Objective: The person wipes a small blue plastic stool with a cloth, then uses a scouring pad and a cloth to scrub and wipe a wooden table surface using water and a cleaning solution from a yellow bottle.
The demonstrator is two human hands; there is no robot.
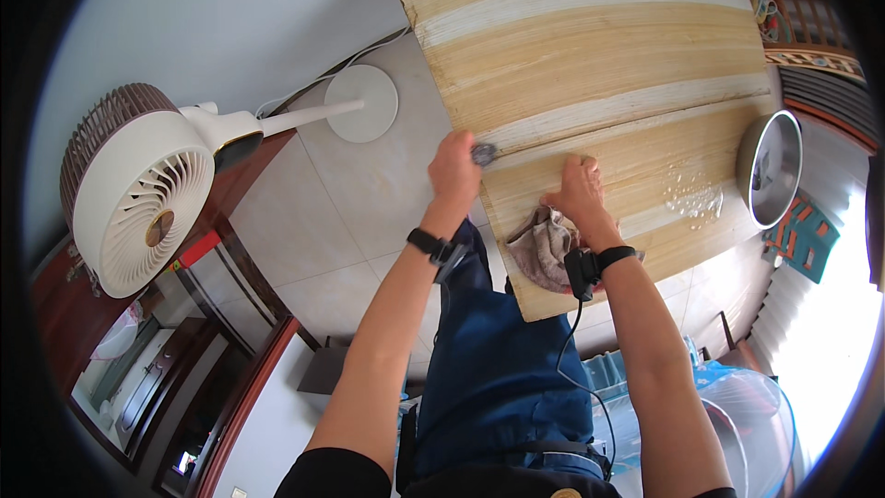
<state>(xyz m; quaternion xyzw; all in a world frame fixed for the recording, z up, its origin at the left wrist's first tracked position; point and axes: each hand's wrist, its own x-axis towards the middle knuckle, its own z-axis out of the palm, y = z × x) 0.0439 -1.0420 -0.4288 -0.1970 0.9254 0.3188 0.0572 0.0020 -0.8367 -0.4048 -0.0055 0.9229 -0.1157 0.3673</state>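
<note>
My left hand [453, 169] is closed around a grey steel wool scrubber [484, 154], which touches the left edge of the wooden tabletop [590, 55] beside a long seam. My right hand [582, 190] leans on the tabletop with its fingers bent down and its thumb apart, and I see nothing held in it. Right by its thumb and wrist lies a crumpled brown and beige cloth [542, 244], partly covered by the wrist. White suds [693, 199] dot the wood farther right. A metal bowl [782, 171] stands at the right edge, with something grey inside.
A white fan [147, 194] rises at the left, its round base [362, 103] on the tiled floor [323, 212]. A cable runs from the band on my right wrist [583, 274]. A teal rack [804, 238] and a clear plastic cover [751, 406] are at the right.
</note>
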